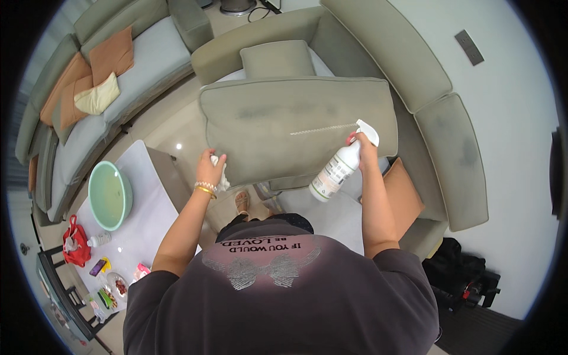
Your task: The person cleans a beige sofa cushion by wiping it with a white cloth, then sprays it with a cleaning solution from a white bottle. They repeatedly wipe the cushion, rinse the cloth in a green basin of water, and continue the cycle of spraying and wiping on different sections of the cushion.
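Note:
My right hand (367, 148) grips a white trigger spray bottle (337, 173) by its neck, and a thin line of spray runs leftward from its nozzle over a grey-green sofa cushion (266, 146). Dark smudges show on the upper part of that cushion, which lies across the sofa in front of me. At the cushion's lower left corner, my left hand (210, 168) holds a crumpled white cloth or tissue (223, 177). The bottle bears printed writing.
A low table (146, 199) at the left bears a green basin (128, 195) of cloudy liquid, a red bag (76, 244) and several small items. Orange cushions lie on the left sofa (151, 49); another orange cushion (401, 195) leans on the right. Black bags (457, 266) stand by the wall.

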A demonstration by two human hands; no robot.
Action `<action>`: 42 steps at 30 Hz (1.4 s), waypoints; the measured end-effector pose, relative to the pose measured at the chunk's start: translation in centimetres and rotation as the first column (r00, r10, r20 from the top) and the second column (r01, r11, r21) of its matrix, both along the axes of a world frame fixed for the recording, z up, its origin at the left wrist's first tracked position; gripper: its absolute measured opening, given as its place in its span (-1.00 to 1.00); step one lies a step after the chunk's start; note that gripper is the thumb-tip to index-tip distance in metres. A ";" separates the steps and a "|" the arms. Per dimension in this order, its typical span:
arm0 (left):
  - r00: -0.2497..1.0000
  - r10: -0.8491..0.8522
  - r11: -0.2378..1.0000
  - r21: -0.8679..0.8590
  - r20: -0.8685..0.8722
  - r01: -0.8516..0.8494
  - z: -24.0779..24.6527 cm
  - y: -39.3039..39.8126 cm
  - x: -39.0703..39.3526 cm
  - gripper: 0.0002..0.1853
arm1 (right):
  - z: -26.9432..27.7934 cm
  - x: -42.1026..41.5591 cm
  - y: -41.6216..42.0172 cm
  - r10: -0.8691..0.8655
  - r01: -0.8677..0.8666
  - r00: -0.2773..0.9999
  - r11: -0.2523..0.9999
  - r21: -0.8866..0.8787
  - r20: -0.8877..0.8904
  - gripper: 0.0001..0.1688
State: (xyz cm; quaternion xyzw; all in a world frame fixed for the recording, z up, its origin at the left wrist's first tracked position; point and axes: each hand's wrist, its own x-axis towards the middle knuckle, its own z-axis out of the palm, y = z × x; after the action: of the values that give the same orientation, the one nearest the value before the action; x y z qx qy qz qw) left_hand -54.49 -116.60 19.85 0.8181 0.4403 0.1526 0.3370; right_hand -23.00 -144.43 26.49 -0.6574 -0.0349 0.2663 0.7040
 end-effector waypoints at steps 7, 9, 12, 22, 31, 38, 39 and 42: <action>0.751 -0.357 0.908 -0.018 -0.555 0.419 4.6 -6.6 3.7 -0.10 | 0.1 8.9 -6.1 -0.189 0.196 0.973 0.980 0.046 -0.131 -0.80; 0.676 -0.361 0.913 -0.095 -0.643 0.398 3.1 -6.1 4.2 -0.05 | 0.0 10.7 -7.0 -0.258 0.263 0.963 0.963 0.061 -0.081 -0.77; 0.613 -0.342 0.924 -0.137 -0.712 0.357 0.6 -5.1 3.8 -0.02 | -0.3 12.9 -9.1 -0.152 0.152 0.981 0.988 -0.008 -0.119 -0.78; 0.660 -0.246 0.960 -0.083 -0.710 0.268 -3.2 -4.6 1.8 -0.02 | 2.3 13.9 -12.0 -0.265 0.270 0.963 0.956 0.114 -0.055 -0.82; 0.770 -0.245 0.946 0.029 -0.589 0.323 -0.8 -6.1 2.8 -0.01 | 2.8 15.9 -11.9 -0.130 0.131 0.991 0.991 -0.013 0.036 -0.79; 0.786 -0.250 0.933 0.076 -0.565 0.351 0.2 -6.2 1.4 -0.01 | -2.5 10.7 -13.3 -0.110 0.123 0.984 0.988 -0.090 0.137 -0.87; 0.794 -0.246 0.937 0.074 -0.555 0.342 0.3 -6.4 1.0 -0.01 | -3.6 10.6 -14.7 0.017 0.007 0.988 0.988 -0.157 0.150 -0.84; 0.828 -0.228 0.944 0.093 -0.513 0.318 0.1 -7.2 0.0 0.00 | -3.1 5.1 -12.5 -0.266 0.265 0.963 0.964 0.029 0.052 -0.84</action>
State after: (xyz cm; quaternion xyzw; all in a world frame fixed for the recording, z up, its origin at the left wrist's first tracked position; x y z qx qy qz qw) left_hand -54.48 -123.76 19.95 0.9105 0.3748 -0.0741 0.1584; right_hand -17.86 -156.90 23.38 -0.6556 0.0312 0.1509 0.7392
